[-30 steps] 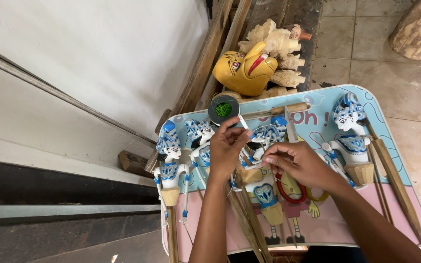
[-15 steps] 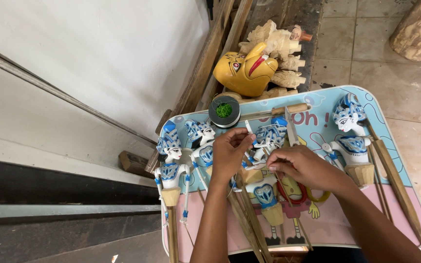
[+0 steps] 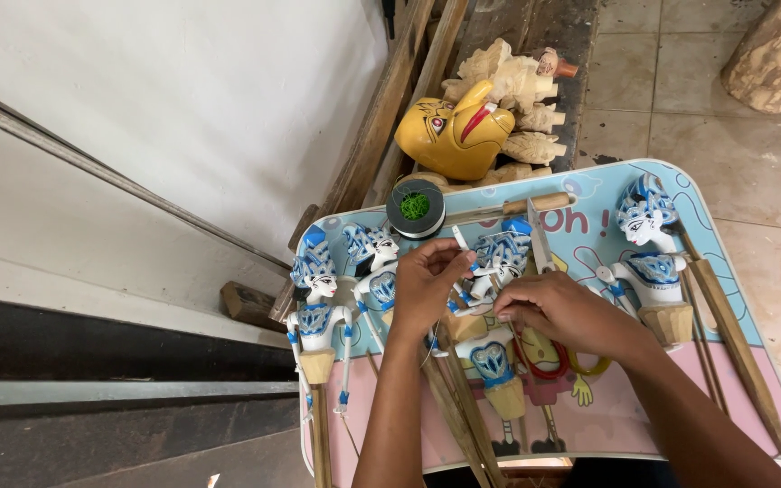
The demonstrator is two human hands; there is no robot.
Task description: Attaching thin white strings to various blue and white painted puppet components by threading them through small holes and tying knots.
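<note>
My left hand [image 3: 428, 282] and my right hand [image 3: 560, 312] meet over a white and blue wooden puppet [image 3: 499, 262] lying in the middle of a small pastel table [image 3: 743, 398]. The left fingers pinch a thin white arm piece of that puppet. The right fingers press on the puppet's body just below its head. A knife with a wooden handle [image 3: 535, 237] lies right beside them.
Three more blue and white puppets lie on the table: one at the left [image 3: 316, 298], one beside it [image 3: 374, 262], one at the right [image 3: 651, 258]. A round spool of green thread [image 3: 416, 208] sits at the far edge. A yellow carved mask [image 3: 454, 136] and unpainted carvings [image 3: 512, 86] lie behind.
The left hand has shifted slightly and now pinches the thin arm piece; both hands stay on the middle puppet.
</note>
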